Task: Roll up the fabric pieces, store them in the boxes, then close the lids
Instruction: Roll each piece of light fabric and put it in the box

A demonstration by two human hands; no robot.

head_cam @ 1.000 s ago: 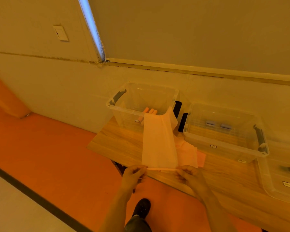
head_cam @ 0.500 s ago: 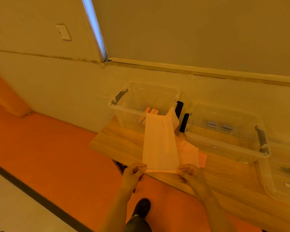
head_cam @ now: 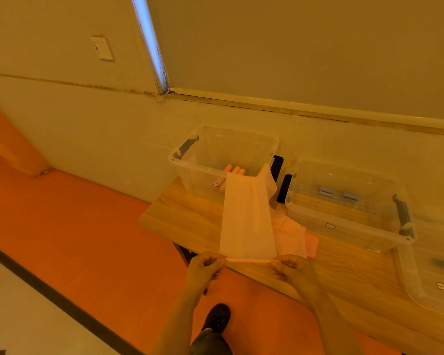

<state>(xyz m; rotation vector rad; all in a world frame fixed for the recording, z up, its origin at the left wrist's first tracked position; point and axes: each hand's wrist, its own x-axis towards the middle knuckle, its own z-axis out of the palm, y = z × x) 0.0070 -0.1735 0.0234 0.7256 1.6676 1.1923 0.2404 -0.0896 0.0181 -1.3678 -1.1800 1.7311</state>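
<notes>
Fabric strip (head_cam: 246, 216) still taut, both hands (head_cam: 205, 267) (head_cam: 296, 269) pinching its near edge; three boxes (head_cam: 223, 160), several rolls (head_cam: 235, 170).

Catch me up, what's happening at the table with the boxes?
A person is starting to roll a pale fabric strip: left hand and right hand each pinch its near edge, where a thin roll is forming. The strip's far end drapes over the rim of the left clear box, which already holds a few orange rolls. More fabric lies alongside on the wooden table.
</notes>
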